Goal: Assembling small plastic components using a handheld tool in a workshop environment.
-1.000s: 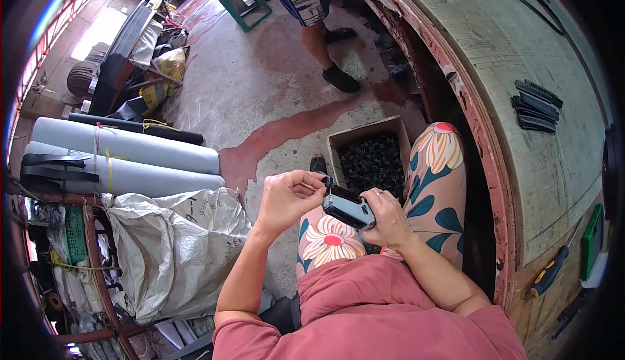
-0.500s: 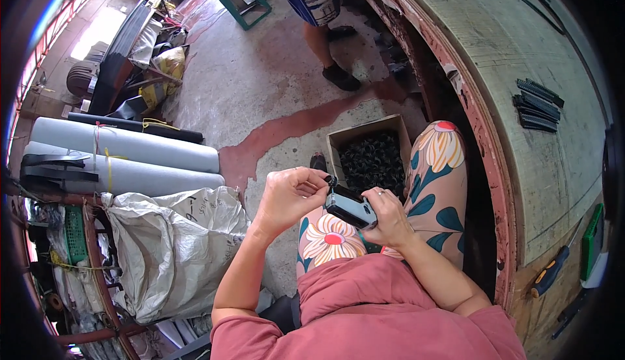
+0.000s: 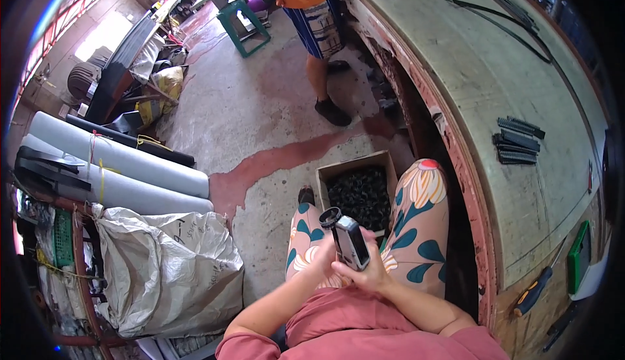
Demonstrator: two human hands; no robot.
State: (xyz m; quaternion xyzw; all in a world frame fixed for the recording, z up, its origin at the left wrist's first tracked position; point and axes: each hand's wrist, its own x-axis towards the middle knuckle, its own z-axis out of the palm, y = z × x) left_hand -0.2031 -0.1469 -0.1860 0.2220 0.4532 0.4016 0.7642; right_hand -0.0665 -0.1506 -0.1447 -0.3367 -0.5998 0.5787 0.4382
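A stapler-like hand tool (image 3: 352, 246), black and silver-grey, stands tilted up between my hands above my lap. A small round black ring (image 3: 330, 217) sits at its upper end. My right hand (image 3: 369, 274) is closed round the lower part of the tool, its thumb across the near side. My left hand (image 3: 323, 261) presses against the tool's left side and reaches behind it; its fingers are partly hidden and blurred. Beyond my hands, between my knees, a cardboard box (image 3: 321, 179) holds many small curled black pieces (image 3: 357, 187).
At right is a wooden workbench (image 3: 456, 54) with black strips (image 3: 518, 141), a screwdriver (image 3: 533, 291) and a green-edged object (image 3: 578, 256). Left lie grey rolls (image 3: 143, 181) and a white sack (image 3: 172, 262). Another person (image 3: 318, 41) stands ahead near a green stool (image 3: 243, 28).
My left hand has moved from the tool's far end to its side and behind it. The tool has turned more upright and come closer to me. The view has tilted up a little.
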